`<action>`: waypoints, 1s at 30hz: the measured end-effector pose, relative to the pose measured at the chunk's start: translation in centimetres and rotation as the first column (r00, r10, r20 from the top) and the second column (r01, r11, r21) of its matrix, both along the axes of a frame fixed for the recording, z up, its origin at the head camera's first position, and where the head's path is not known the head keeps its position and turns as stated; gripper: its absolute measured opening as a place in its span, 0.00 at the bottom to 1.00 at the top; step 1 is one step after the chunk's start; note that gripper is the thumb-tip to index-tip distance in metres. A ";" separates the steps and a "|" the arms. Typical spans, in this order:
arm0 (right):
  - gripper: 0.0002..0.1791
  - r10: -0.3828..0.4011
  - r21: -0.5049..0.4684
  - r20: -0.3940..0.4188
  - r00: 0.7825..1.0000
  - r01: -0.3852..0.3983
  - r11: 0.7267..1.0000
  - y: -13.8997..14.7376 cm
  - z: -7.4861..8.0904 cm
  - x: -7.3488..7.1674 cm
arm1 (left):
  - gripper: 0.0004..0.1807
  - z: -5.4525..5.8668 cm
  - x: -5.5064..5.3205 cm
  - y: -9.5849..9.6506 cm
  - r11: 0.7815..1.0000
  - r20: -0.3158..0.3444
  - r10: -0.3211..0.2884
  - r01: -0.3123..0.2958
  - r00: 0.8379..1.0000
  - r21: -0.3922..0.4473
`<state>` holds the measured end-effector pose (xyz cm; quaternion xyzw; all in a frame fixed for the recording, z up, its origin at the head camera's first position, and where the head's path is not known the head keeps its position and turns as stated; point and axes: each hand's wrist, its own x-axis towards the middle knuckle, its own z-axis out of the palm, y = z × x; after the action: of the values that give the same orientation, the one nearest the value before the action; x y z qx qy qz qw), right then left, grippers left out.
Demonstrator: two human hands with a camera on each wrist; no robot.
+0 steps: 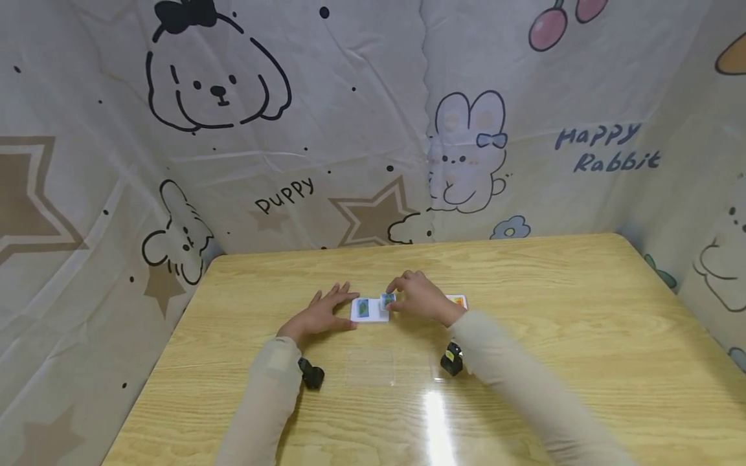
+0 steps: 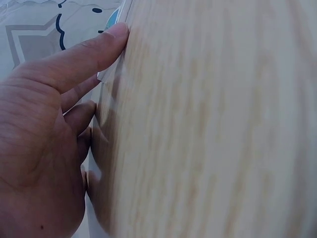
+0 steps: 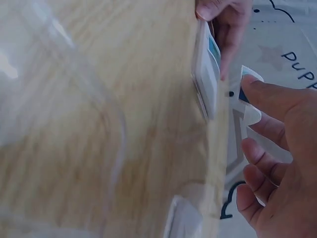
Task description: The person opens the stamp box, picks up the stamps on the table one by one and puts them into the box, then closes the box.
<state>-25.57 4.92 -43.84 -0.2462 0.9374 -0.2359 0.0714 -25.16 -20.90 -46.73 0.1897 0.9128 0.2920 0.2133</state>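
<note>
The left hand lay with its fingers spread and fairly straight, the thumb and index finger touching the left end of a white card that rested on the wood-grained tabletop. On the left part of that card was a small blue-green picture. The right hand pinched a small stamp-like piece between thumb and index finger, its other fingers loosely bent. In the head view this piece, also blue and green, showed at the right end of the card; in the right wrist view it stood apart from the card, curved, with finely toothed white edges. A second white card with an orange picture lay partly hidden behind the right wrist. Nearer the person were a clear plastic piece with rounded corners and, to its right, another clear piece, its outline hard to make out. A black device was at the left wrist, another black device at the right. Cloth printed with cartoon animals and stars hung behind the tabletop.
</note>
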 end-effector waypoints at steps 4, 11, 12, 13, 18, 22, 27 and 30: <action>0.20 0.001 0.020 -0.002 1.000 -0.001 1.000 -0.8 0.0 0.5 | 0.40 0.0 0.0 0.0 1.000 -0.004 0.001 -0.001 1.000 -0.004; 0.20 -0.016 0.067 -0.031 0.999 0.018 0.998 -1.4 -0.9 0.6 | 0.41 0.1 0.1 0.1 1.000 -0.008 -0.013 0.013 1.000 0.005; 0.21 -0.017 0.065 -0.033 0.999 0.019 0.998 -1.5 -1.0 0.6 | 0.41 0.1 0.1 0.1 1.000 -0.010 -0.013 0.013 1.000 0.005; 0.21 -0.017 0.062 -0.033 0.999 0.019 0.998 -1.6 -1.0 0.5 | 0.41 0.1 0.0 0.0 1.000 -0.011 -0.014 0.014 1.000 0.003; 0.22 -0.017 0.070 -0.030 0.999 0.019 0.997 -1.8 -1.7 0.4 | 0.41 -0.1 -0.1 0.0 1.000 -0.019 -0.016 0.016 1.000 -0.005; 0.23 -0.023 0.065 -0.017 1.000 0.024 0.998 -1.9 -2.1 0.3 | 0.41 -0.1 -0.1 -0.1 1.000 -0.015 -0.017 0.017 1.000 0.005; 0.24 -0.030 0.061 -0.008 1.000 0.031 0.998 -1.8 -2.5 0.3 | 0.41 -0.2 0.0 0.0 1.000 -0.011 -0.019 0.019 1.000 0.005; 0.25 -0.035 0.063 -0.007 0.999 0.035 0.997 -1.8 -2.5 0.2 | 0.41 -0.2 0.0 -0.1 1.000 -0.011 -0.015 0.015 1.000 0.005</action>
<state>-25.34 3.09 -46.39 -0.2281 0.9487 -0.2068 0.0720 -25.17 -20.96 -46.92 0.1985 0.9119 0.2916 0.2099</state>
